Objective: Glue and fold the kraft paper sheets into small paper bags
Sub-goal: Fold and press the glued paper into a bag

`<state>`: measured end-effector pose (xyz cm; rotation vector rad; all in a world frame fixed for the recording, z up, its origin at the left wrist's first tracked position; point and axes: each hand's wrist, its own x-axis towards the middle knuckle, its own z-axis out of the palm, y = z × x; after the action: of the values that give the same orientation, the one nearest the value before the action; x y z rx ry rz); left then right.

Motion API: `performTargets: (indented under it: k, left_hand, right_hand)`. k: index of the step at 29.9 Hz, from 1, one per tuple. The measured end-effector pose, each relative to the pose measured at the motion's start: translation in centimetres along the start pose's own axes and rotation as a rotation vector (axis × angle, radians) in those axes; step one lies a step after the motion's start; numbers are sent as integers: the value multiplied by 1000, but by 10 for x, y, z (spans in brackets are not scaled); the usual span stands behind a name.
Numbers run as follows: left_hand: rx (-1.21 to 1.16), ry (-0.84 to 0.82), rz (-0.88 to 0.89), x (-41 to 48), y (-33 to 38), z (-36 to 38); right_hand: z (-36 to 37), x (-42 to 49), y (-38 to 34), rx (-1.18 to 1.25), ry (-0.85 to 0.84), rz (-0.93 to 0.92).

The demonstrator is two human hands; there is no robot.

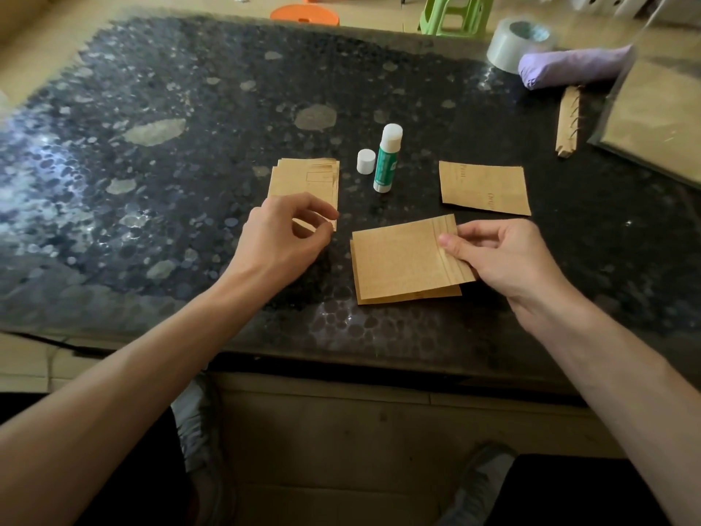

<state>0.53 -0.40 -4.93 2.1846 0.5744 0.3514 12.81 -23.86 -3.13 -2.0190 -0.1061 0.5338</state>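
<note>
A folded kraft paper sheet (398,260) lies on the dark speckled table (151,184) in front of me. My right hand (500,256) pinches its right edge between thumb and fingers. My left hand (284,237) hovers with curled fingers over the near corner of a stack of kraft sheets (299,180); whether it pinches a sheet I cannot tell. An uncapped green and white glue stick (386,159) stands upright between the stack and a single kraft piece (485,187). Its white cap (365,161) stands beside it.
At the back right sit a roll of grey tape (512,41), a purple rolled bundle (569,66), a narrow folded kraft strip (568,123) and a large kraft board (660,123). Orange (305,15) and green stools (455,13) stand beyond the table.
</note>
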Motion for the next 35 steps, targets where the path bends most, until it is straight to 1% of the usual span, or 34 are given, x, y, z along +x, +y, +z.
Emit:
performTargets:
  k: [7, 14, 27, 35]
  left_hand:
    - [34, -10, 38, -1, 2, 0]
    - [35, -53, 90, 1, -1, 3]
    - [83, -135, 132, 2, -6, 7]
    - [176, -224, 235, -3, -4, 9]
  right_hand:
    - [5, 0, 1, -37, -2, -11]
    - [7, 1, 1, -56, -3, -10]
    - [8, 1, 0, -50, -11, -6]
    - [8, 1, 1, -62, -8, -28]
